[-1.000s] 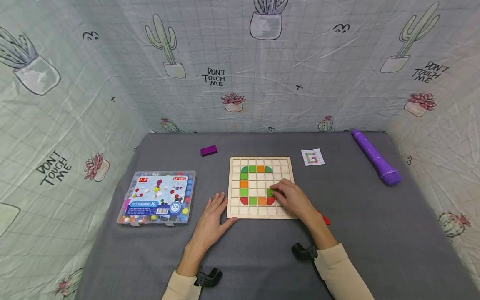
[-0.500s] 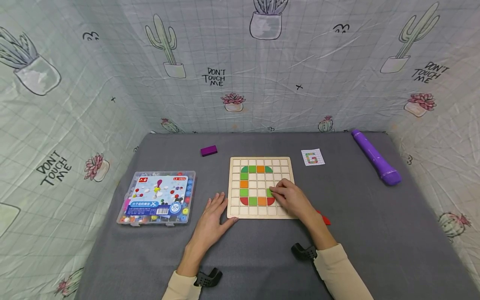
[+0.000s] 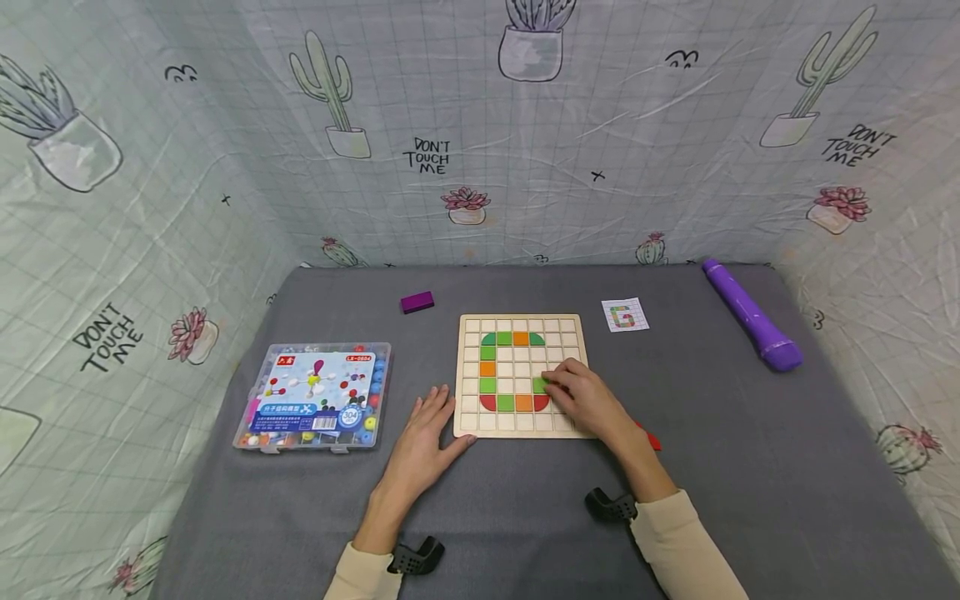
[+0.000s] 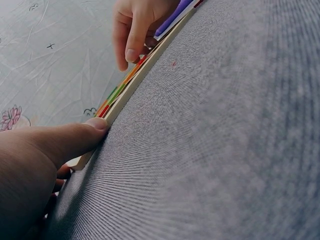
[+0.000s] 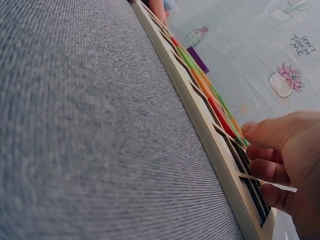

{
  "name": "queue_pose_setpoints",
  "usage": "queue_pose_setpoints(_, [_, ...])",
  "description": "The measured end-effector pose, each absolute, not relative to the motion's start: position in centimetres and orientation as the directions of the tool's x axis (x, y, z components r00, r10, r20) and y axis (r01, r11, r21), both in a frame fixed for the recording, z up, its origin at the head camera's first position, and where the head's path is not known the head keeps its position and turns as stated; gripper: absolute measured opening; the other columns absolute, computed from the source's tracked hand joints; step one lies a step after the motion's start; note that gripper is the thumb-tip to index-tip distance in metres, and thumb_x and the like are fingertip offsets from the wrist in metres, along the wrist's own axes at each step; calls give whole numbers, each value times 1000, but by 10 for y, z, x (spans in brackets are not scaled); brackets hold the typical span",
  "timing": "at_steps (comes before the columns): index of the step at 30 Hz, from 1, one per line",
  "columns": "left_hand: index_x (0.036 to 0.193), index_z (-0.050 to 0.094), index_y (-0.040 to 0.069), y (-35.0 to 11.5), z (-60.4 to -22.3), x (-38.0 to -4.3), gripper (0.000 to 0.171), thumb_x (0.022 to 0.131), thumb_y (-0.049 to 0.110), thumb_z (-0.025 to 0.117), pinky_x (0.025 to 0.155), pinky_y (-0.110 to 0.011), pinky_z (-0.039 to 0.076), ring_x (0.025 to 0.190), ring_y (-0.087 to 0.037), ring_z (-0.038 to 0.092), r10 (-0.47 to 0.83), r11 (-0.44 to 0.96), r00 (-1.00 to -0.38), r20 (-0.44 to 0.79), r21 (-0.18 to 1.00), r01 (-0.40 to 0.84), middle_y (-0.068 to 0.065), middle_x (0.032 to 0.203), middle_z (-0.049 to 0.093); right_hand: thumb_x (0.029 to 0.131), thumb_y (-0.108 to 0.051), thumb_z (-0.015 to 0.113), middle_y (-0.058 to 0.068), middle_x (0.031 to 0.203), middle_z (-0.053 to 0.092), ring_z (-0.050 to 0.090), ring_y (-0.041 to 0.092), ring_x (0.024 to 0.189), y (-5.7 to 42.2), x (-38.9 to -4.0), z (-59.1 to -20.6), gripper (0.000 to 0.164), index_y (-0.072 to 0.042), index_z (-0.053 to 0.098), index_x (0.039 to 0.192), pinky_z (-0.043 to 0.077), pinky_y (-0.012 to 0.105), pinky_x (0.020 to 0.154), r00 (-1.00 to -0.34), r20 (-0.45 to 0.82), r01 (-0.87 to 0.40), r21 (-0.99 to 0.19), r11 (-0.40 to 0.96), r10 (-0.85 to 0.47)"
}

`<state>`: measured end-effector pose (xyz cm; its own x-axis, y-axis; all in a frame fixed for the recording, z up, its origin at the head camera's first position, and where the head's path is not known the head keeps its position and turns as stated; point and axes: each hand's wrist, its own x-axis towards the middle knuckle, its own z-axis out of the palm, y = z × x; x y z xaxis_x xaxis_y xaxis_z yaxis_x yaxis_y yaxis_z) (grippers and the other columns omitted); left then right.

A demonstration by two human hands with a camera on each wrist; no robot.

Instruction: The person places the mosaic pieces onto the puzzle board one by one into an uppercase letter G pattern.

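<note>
A square wooden grid board (image 3: 558,330) lies on the grey cloth, with red, green and orange tiles in several cells tracing a shape like a G. My right hand (image 3: 587,400) bends over the board's right side, thumb and fingertips pinching a green square tile (image 3: 539,385) just above a red rounded tile (image 3: 541,403). In the right wrist view the other fingers curl over bare cells. My left hand (image 3: 423,446) rests at the board's lower left corner, fingers extended; its thumb (image 4: 87,134) touches the front edge. A red piece (image 3: 654,440) is partly hidden behind the right forearm.
A small card (image 3: 626,315) printed with a coloured G lies behind the board to the right. A clear case of coloured beads (image 3: 315,396) stands left, a purple block (image 3: 417,302) at the back, a purple microphone (image 3: 750,315) far right. Printed cloth walls enclose the table.
The right hand's fingertips shift very slightly at the green tile. The left hand and the board stay where they were.
</note>
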<state>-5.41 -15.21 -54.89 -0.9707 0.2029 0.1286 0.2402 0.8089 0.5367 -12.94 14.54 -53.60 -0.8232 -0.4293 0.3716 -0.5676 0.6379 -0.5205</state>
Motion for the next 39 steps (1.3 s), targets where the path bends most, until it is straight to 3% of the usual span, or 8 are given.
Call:
queue_pose_setpoints(6, [145, 52, 2, -152, -547, -54, 75, 88, 45, 75, 128, -49, 23, 149, -33, 36, 203, 805, -971, 129, 542, 240, -16, 156, 44, 91, -9, 72, 5, 96, 65, 55, 11, 78, 148, -129, -532, 21, -1, 75, 111, 52, 28, 67, -835, 355, -550, -532, 644, -420])
queue_pose_setpoints(20, [145, 52, 2, -152, -547, -54, 75, 88, 46, 74, 128, -49, 22, 150, -32, 36, 202, 804, -971, 129, 544, 239, -16, 156, 44, 90, -14, 74, 5, 101, 64, 54, 14, 86, 165, -121, -524, 28, -3, 72, 116, 53, 33, 74, -884, 276, -468, -540, 699, -378])
queue_pose_setpoints(30, [145, 52, 2, -152, -546, -54, 75, 88, 45, 75, 128, -49, 23, 149, -33, 36, 206, 804, -970, 132, 543, 245, -16, 155, 45, 92, -17, 72, 5, 99, 61, 52, 17, 85, 181, -115, -518, 29, -3, 69, 118, 46, 32, 70, -899, 248, -438, -534, 723, -361])
queue_pose_setpoints(39, [144, 53, 1, -152, -547, -54, 75, 88, 46, 74, 128, -49, 23, 149, -33, 37, 205, 807, -969, 139, 537, 248, -17, 156, 44, 90, -15, 74, 8, 105, 65, 57, 20, 90, 197, -111, -520, 29, -3, 70, 116, 53, 40, 76, -904, 270, -427, -536, 728, -331])
